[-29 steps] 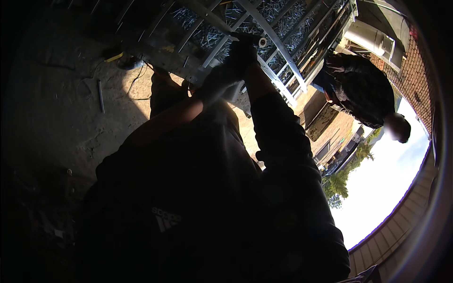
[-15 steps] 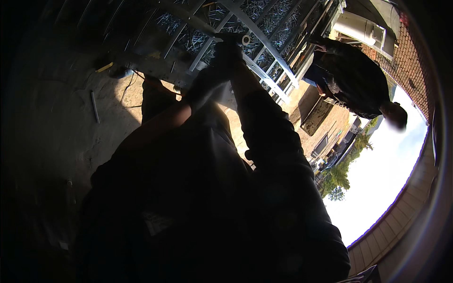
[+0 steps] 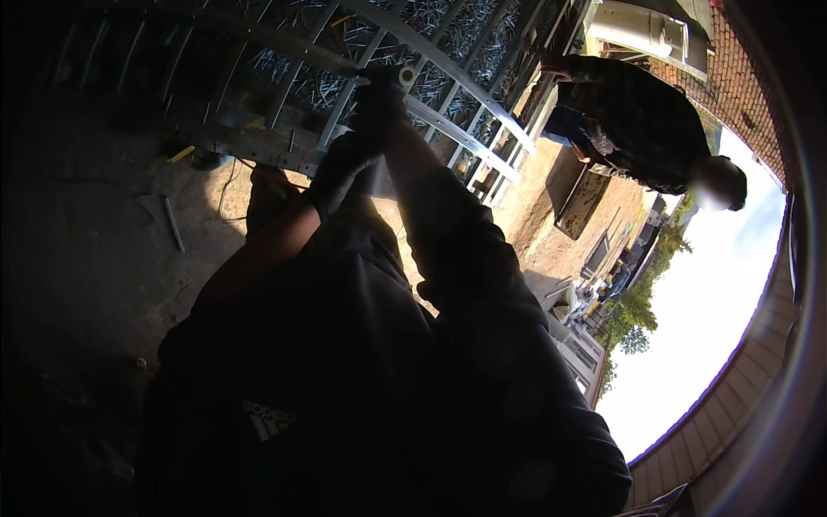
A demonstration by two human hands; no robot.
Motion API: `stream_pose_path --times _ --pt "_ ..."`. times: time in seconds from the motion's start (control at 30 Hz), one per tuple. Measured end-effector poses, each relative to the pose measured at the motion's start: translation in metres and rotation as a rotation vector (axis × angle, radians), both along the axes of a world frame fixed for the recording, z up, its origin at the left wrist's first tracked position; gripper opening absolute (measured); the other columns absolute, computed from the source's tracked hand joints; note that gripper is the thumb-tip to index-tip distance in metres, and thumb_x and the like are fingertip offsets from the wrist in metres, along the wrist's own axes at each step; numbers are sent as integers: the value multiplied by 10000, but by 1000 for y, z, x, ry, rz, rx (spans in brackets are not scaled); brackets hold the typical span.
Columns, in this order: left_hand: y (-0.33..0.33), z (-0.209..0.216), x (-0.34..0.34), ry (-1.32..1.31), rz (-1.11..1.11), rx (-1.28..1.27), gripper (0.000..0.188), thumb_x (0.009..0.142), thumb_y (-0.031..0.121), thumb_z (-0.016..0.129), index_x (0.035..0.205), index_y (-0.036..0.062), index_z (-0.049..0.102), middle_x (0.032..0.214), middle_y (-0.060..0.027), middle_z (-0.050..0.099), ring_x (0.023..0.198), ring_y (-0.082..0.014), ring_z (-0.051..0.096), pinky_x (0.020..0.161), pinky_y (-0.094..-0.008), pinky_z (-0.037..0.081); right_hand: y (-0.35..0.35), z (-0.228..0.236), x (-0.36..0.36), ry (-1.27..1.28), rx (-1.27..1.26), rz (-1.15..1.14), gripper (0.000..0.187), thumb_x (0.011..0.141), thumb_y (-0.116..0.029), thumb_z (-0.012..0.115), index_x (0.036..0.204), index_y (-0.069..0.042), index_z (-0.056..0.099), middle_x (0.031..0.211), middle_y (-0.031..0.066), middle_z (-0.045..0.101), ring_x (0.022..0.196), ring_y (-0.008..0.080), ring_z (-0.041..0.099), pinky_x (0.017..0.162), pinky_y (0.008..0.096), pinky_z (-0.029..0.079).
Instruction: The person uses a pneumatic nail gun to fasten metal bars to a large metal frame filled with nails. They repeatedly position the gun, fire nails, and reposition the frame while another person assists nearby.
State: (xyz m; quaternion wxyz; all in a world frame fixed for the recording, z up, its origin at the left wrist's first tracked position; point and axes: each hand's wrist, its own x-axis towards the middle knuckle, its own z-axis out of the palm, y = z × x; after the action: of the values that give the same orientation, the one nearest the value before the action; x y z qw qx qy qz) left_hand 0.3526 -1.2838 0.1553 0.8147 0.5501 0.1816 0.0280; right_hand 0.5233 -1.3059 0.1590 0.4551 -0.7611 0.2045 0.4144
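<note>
My right hand [image 3: 377, 112], in a dark glove, is closed at the metal frame [image 3: 439, 56]. It grips a dark tool with a pale round end [image 3: 407, 76], whose kind the shadow hides. Just below and to the left is my left hand [image 3: 340, 171], also gloved, close to my right wrist. Its fingers are lost in the dark, so what it holds, if anything, does not show. Pale metal bars of the frame cross in front of and beside the hands. Beneath the bars lie heaps of thin, shiny metal pieces [image 3: 418, 21].
Another person [image 3: 637, 121] in dark clothing stands at the right, by the frame's far end. A rectangular trough-like box [image 3: 581, 202] sits on the ground near them. On the shaded floor at left lie a thin metal rod [image 3: 173, 224] and a yellow-handled thing [image 3: 181, 154].
Both my hands and the tool sit farther left in the picture, and the frame has shifted left too, as the view moved. The other person's head has turned slightly.
</note>
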Motion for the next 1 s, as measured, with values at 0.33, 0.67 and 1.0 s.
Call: stream_pose_path --times 0.33,0.67,1.0 --pt "-76 34 23 -115 -187 290 307 981 286 672 1151 30 693 1117 -156 684 1055 -284 671 920 -396 539 -129 62 -13 180 515 76 291 1052 -267 573 1263 -69 602 810 -29 557 675 97 561 579 249 491" --pt "-192 34 48 -325 -452 804 275 920 236 674 1075 10 699 987 -164 696 868 -328 704 707 -442 574 -270 82 -33 -191 471 -93 189 1061 -205 573 1215 -96 576 829 -19 571 722 124 603 643 313 529" --pt "-170 26 100 -214 -471 785 282 764 230 711 974 47 754 1142 -202 679 1066 -395 651 819 -473 572 -272 13 39 -88 410 -52 150 1046 -287 602 979 -153 593 776 -66 539 690 81 562 615 257 455"
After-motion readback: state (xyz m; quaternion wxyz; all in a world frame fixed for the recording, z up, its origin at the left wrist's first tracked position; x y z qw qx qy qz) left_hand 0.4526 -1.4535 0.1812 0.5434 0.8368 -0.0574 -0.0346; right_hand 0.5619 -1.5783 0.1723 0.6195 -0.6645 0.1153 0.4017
